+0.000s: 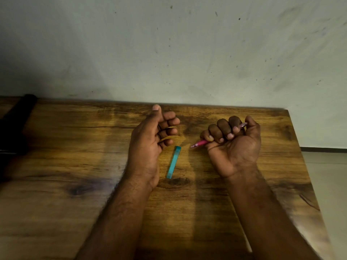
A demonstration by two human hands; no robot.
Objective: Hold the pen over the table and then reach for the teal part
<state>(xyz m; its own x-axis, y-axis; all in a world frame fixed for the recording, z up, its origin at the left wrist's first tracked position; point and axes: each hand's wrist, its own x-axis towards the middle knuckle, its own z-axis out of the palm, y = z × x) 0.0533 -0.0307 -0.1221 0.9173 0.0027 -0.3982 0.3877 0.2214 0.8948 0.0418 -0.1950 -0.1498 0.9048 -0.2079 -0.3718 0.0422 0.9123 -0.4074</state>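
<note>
While the right hand [232, 141] grips a pink pen [200, 143], the left hand [152, 139] rests loosely curled beside a teal case [173, 162].

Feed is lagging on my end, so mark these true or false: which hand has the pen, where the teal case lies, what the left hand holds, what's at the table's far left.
1. The right hand grips the pink pen. True.
2. The teal case lies inside the left hand. False: it lies on the wooden table between the hands, apart from both.
3. The left hand holds nothing, fingers loosely curled. True.
4. The pen's tip points toward the right table edge. False: it points left, toward the case.
5. A dark object sits at the table's far left. True.
</note>
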